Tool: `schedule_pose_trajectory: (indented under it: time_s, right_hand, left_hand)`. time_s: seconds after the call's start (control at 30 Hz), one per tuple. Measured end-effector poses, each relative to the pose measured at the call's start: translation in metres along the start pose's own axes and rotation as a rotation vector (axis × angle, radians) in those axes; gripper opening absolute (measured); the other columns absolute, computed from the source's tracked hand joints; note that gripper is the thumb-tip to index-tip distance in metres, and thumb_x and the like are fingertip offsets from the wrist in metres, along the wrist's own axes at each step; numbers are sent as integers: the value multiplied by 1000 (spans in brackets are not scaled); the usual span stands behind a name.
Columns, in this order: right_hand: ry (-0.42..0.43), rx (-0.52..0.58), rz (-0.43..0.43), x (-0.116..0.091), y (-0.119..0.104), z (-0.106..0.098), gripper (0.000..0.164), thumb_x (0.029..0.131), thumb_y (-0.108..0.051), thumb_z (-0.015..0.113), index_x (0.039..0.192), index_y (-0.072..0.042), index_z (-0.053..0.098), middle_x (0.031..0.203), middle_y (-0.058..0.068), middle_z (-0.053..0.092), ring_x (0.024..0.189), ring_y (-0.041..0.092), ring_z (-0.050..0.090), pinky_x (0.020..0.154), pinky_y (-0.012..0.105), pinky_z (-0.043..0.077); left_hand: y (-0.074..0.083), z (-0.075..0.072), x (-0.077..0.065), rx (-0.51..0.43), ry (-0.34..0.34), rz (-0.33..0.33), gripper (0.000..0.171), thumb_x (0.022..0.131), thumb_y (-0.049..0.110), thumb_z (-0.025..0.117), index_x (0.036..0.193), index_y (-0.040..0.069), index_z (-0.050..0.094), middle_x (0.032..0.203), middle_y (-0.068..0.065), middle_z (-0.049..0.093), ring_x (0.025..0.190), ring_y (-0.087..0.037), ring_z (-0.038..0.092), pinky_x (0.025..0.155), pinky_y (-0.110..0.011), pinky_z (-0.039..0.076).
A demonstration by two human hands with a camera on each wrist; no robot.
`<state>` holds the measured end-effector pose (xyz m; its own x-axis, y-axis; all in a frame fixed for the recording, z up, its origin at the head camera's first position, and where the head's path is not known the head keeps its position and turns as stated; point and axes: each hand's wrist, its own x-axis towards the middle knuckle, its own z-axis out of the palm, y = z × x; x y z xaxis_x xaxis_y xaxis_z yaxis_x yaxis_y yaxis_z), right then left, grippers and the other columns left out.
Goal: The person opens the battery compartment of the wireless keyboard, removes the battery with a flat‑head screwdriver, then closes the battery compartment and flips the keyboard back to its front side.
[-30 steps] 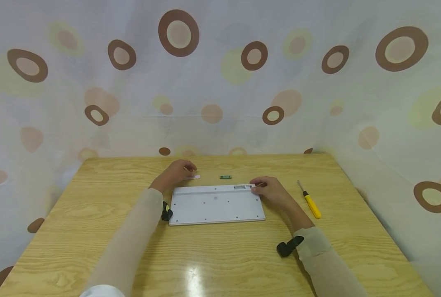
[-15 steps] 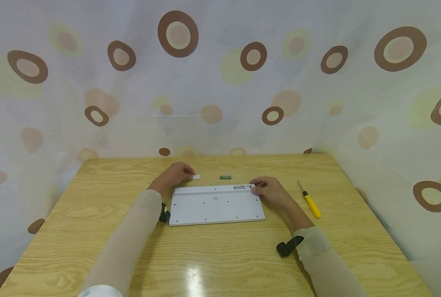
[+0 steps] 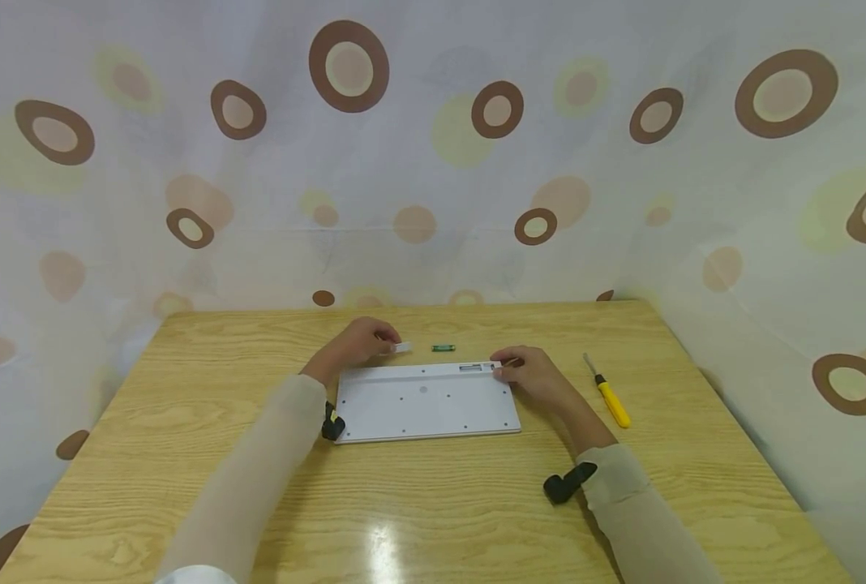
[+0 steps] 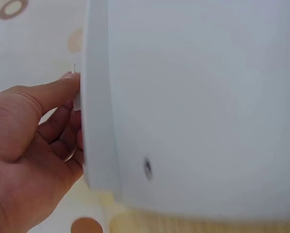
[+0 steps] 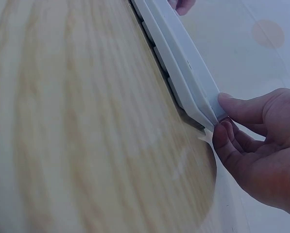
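A white keyboard (image 3: pixel 422 405) lies face down on the table, its battery compartment (image 3: pixel 470 368) uncovered near the far right corner. My left hand (image 3: pixel 361 341) is beyond the keyboard's far left edge and pinches a small white battery cover (image 3: pixel 402 347) between thumb and fingers. In the left wrist view most of that cover (image 4: pixel 77 101) is hidden behind the keyboard. My right hand (image 3: pixel 535 376) grips the keyboard's far right corner, thumb on the underside and fingers curled around the end. A green battery (image 3: pixel 443 348) lies on the table just past the keyboard.
A screwdriver (image 3: pixel 611 401) with a yellow handle lies to the right of my right hand. The wooden table (image 3: pixel 433 503) meets a patterned cloth (image 3: pixel 418 162) at the back and sides.
My left hand has moved to the right with the battery cover, toward the green battery. My right hand and the keyboard have stayed in place.
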<state>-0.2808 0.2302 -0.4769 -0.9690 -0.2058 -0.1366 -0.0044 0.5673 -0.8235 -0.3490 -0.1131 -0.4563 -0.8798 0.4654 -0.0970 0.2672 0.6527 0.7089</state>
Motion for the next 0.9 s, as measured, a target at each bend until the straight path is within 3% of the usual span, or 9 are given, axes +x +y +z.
schedule_pose_trajectory:
  time_s: [0.37,0.9]
  right_hand:
    - [-7,1,-1,1,1,-1,32,99,-16,64,131,-8,65,130,13,63,114,28,58,102,45,46]
    - [-8,-9,-20,1,0,-4,34,99,-17,66,131,-6,64,130,16,62,114,29,57,104,47,45]
  left_hand:
    - [46,28,15,25,-43,60,17,100,14,64,113,11,74,115,-4,71,100,-18,60,94,-38,50]
    - [81,61,38,29,-129,142,19,101,15,62,116,13,75,115,0,72,103,-14,61,95,-34,49]
